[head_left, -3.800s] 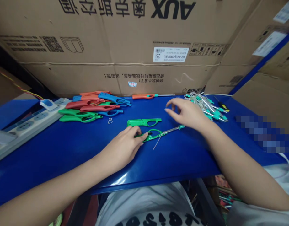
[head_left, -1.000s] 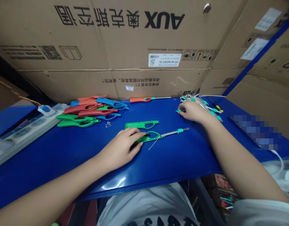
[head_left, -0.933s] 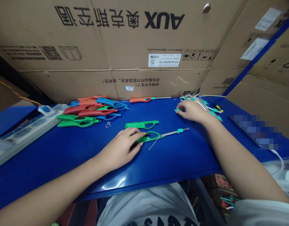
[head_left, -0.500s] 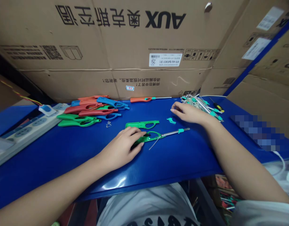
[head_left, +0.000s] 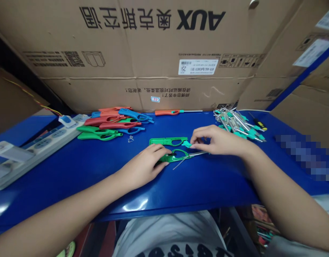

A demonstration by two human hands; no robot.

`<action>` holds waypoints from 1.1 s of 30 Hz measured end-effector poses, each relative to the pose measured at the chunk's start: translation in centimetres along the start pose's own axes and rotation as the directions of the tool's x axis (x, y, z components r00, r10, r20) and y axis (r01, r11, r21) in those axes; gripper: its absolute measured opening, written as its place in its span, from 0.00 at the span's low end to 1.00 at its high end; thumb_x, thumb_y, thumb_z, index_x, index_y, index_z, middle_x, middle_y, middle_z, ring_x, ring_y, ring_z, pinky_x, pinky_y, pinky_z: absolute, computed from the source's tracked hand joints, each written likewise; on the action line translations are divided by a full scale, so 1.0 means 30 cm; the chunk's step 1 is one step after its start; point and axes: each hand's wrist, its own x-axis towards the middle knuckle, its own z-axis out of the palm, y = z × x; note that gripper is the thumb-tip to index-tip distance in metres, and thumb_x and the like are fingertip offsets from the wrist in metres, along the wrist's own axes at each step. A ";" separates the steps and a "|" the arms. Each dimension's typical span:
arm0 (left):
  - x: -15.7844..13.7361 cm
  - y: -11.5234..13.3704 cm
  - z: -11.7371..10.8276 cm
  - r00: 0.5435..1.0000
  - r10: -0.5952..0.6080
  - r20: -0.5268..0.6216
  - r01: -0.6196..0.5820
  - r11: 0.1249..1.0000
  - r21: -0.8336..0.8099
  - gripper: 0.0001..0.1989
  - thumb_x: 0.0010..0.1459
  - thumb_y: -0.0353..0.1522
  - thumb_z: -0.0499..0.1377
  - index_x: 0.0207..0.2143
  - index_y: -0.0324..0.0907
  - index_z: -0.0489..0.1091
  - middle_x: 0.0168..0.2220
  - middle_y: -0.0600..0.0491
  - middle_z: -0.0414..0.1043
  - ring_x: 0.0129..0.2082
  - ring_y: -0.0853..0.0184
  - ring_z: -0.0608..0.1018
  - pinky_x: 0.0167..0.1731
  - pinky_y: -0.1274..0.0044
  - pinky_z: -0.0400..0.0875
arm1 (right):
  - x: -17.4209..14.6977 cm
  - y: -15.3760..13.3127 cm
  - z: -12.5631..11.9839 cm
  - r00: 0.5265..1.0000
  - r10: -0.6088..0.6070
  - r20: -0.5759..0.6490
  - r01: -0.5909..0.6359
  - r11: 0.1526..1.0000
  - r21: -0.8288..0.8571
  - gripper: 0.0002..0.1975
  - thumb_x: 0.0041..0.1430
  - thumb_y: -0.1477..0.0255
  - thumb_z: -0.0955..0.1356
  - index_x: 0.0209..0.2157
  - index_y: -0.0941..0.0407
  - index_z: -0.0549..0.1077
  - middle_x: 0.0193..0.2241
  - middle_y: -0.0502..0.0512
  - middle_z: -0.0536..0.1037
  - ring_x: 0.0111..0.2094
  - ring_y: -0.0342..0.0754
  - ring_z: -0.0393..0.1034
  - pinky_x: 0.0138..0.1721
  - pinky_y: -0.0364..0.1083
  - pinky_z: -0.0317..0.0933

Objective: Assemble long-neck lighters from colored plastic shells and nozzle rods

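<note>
My left hand [head_left: 149, 162] is closed on the handle end of a green lighter half-shell [head_left: 180, 155], which lies low on the blue table. A metal tube [head_left: 198, 154] runs out of this shell to the right, and a thin wire hangs from it. My right hand [head_left: 211, 140] pinches a small teal plastic piece [head_left: 186, 144] between thumb and fingertips, just above the tube. Behind the held shell rests a second green half-shell [head_left: 167, 141], its right end beside the teal piece. The tube's far end is hidden under my right hand.
Coloured lighter shells [head_left: 110, 123] are heaped at the back left beside small screws [head_left: 130, 139]. An orange lighter [head_left: 168, 112] lies along the cardboard wall. Metal tubes with teal parts [head_left: 236, 123] and a screwdriver [head_left: 258, 122] are back right. A power strip [head_left: 46, 146] stands left.
My right hand has moved left and toward me from near the tube pile, and now grips the teal piece that lay on the table. The left hand keeps its hold; the whole view has shifted slightly.
</note>
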 end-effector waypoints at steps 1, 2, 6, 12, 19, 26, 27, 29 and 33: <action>-0.001 0.002 -0.001 1.000 -0.004 -0.001 0.004 1.000 0.003 0.13 0.65 0.30 0.58 0.52 0.43 0.71 0.50 0.47 0.74 0.52 0.58 0.76 0.55 0.64 0.73 | 0.004 -0.015 0.014 0.999 -0.032 0.022 0.032 0.999 0.016 0.09 0.64 0.67 0.68 0.35 0.56 0.77 0.34 0.55 0.79 0.34 0.46 0.71 0.36 0.44 0.63; -0.002 0.003 -0.002 1.000 -0.011 0.000 0.011 1.000 0.006 0.13 0.65 0.30 0.59 0.52 0.43 0.71 0.50 0.47 0.73 0.52 0.58 0.76 0.55 0.64 0.73 | 0.010 -0.026 0.029 0.997 -0.053 0.047 0.052 0.998 0.021 0.07 0.64 0.68 0.68 0.36 0.56 0.77 0.34 0.55 0.79 0.34 0.46 0.71 0.36 0.44 0.63; -0.004 0.008 -0.008 0.999 -0.042 0.011 0.042 0.999 0.008 0.12 0.65 0.31 0.59 0.50 0.42 0.71 0.48 0.48 0.72 0.50 0.58 0.76 0.54 0.66 0.73 | 0.030 -0.036 0.082 0.991 -0.084 0.100 0.088 0.995 -0.038 0.06 0.64 0.73 0.67 0.36 0.56 0.77 0.36 0.55 0.79 0.35 0.46 0.71 0.36 0.43 0.61; -0.004 0.013 -0.016 0.998 -0.059 0.030 0.059 0.998 0.013 0.12 0.64 0.31 0.59 0.50 0.41 0.71 0.49 0.47 0.72 0.51 0.57 0.76 0.54 0.64 0.73 | 0.042 -0.015 0.111 0.992 -0.109 0.059 0.109 0.994 -0.006 0.05 0.66 0.72 0.67 0.37 0.56 0.76 0.36 0.54 0.78 0.35 0.46 0.71 0.37 0.44 0.61; -0.005 0.018 -0.019 0.996 -0.073 0.042 0.072 0.997 0.025 0.13 0.64 0.31 0.60 0.51 0.40 0.72 0.47 0.47 0.73 0.51 0.57 0.76 0.53 0.65 0.73 | 0.054 -0.017 0.126 0.992 -0.121 0.046 0.120 0.993 0.020 0.05 0.65 0.73 0.67 0.35 0.56 0.75 0.37 0.55 0.76 0.36 0.46 0.71 0.38 0.44 0.62; 0.000 0.016 -0.022 0.993 -0.095 0.067 0.095 0.995 0.006 0.12 0.63 0.30 0.60 0.49 0.39 0.73 0.46 0.47 0.72 0.50 0.56 0.76 0.53 0.64 0.72 | 0.058 -0.003 0.157 0.985 -0.174 0.008 0.173 0.983 0.058 0.06 0.66 0.74 0.67 0.33 0.57 0.73 0.34 0.53 0.75 0.35 0.45 0.69 0.36 0.43 0.60; 0.000 0.015 -0.022 0.993 -0.095 0.069 0.095 0.995 0.000 0.12 0.63 0.30 0.60 0.49 0.39 0.73 0.46 0.47 0.73 0.50 0.56 0.76 0.53 0.64 0.72 | 0.058 -0.002 0.161 0.983 -0.181 0.002 0.181 0.982 0.056 0.06 0.66 0.74 0.66 0.33 0.57 0.72 0.34 0.53 0.75 0.35 0.45 0.69 0.36 0.43 0.60; 0.001 0.014 -0.023 0.993 -0.094 0.071 0.094 0.996 -0.008 0.12 0.63 0.29 0.61 0.49 0.38 0.73 0.45 0.47 0.73 0.50 0.57 0.76 0.53 0.64 0.72 | 0.058 -0.002 0.167 0.982 -0.191 0.000 0.191 0.981 0.043 0.06 0.66 0.73 0.66 0.33 0.57 0.72 0.34 0.53 0.74 0.35 0.45 0.69 0.36 0.43 0.60; 0.004 0.015 -0.027 0.992 -0.101 0.077 0.103 0.994 -0.024 0.13 0.62 0.29 0.61 0.50 0.38 0.73 0.45 0.47 0.73 0.50 0.57 0.76 0.54 0.64 0.72 | 0.056 -0.009 0.166 0.978 -0.208 0.022 0.207 0.978 0.023 0.06 0.67 0.75 0.65 0.34 0.56 0.72 0.35 0.53 0.74 0.35 0.45 0.69 0.37 0.43 0.59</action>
